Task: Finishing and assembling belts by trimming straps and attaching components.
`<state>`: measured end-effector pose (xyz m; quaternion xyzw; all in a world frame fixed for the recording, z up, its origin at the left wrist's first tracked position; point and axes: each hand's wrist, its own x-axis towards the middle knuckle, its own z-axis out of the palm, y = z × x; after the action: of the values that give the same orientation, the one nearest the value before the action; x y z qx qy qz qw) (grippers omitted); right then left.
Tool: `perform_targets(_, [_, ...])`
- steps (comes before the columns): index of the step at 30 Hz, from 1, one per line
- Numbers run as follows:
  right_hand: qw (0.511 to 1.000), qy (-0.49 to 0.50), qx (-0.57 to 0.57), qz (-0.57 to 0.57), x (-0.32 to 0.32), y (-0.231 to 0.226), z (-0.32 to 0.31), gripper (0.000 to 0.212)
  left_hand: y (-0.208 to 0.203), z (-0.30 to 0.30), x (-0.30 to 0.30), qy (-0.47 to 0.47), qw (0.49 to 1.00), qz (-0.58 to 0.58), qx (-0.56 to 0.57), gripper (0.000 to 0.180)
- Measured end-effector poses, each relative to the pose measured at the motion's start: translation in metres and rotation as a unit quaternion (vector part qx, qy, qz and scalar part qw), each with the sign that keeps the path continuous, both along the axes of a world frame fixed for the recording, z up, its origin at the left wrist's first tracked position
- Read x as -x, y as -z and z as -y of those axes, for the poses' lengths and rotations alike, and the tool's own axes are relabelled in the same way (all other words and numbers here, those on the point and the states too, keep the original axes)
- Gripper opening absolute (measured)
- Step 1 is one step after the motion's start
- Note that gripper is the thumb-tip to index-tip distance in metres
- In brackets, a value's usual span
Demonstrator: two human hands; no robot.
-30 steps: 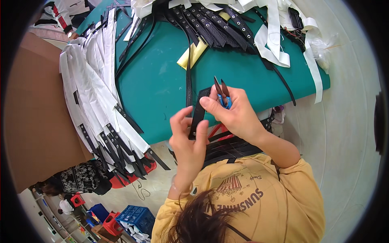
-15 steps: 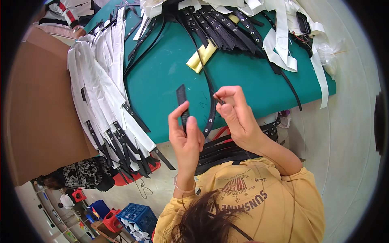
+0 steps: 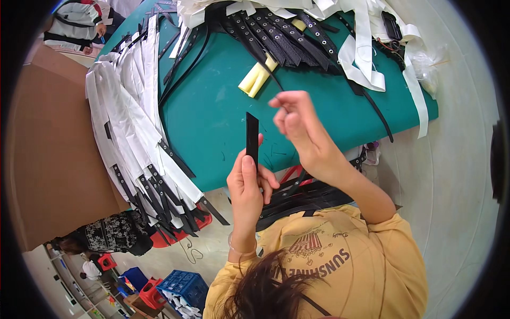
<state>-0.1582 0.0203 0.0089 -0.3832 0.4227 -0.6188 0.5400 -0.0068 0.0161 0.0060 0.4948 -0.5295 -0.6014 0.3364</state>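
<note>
Upright in my left hand is the flat end of a black strap, gripped between thumb and fingers above the table's near edge. My right hand is raised to the right of it, its fingers bent and smeared by motion, so whether they hold anything is unclear. Behind that hand a thin black strap runs down from the far pile. Beyond both hands lies a folded yellow piece on the green table. Small dark scraps are scattered near my left fingers.
White-wrapped straps with black eyelet ends hang over the table's left side, beside a cardboard box. Black eyelet straps and white strips pile at the far side. More black straps lie across my lap. Another person is at far left.
My right hand has moved up and away from the table's near edge. My left hand has shifted slightly right, and the strap end in it has turned its flat face toward view.
</note>
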Motion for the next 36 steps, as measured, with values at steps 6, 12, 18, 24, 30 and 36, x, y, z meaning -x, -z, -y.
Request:
perform_targets(6, [0.869, 0.137, 0.145, -0.453, -0.008, 0.025, -0.022, 0.029, -0.003, -0.002, -0.009, 0.042, 0.987, -0.116, -0.107, 0.041])
perform_targets(12, [0.882, 0.160, 0.151, -0.416, -0.011, 0.029, -0.021, 0.028, -0.007, -0.007, -0.005, 0.044, 0.988, -0.107, -0.105, 0.040])
perform_targets(18, [0.887, 0.147, 0.159, -0.407, -0.009, 0.027, -0.023, 0.026, -0.007, -0.009, -0.010, 0.050, 0.985, -0.121, -0.115, 0.040])
perform_targets(24, [0.887, 0.121, 0.158, -0.416, -0.006, 0.028, -0.020, 0.023, -0.006, -0.007, -0.010, 0.049, 0.986, -0.098, -0.122, 0.041])
perform_targets(30, [0.889, 0.169, 0.176, -0.386, -0.006, 0.035, -0.016, 0.023, -0.014, -0.005, -0.012, 0.045, 0.977, -0.128, -0.165, 0.041])
perform_targets(36, [0.879, 0.130, 0.180, -0.422, -0.008, 0.019, -0.020, 0.021, -0.016, -0.001, -0.016, 0.050, 0.948, -0.198, -0.244, 0.039])
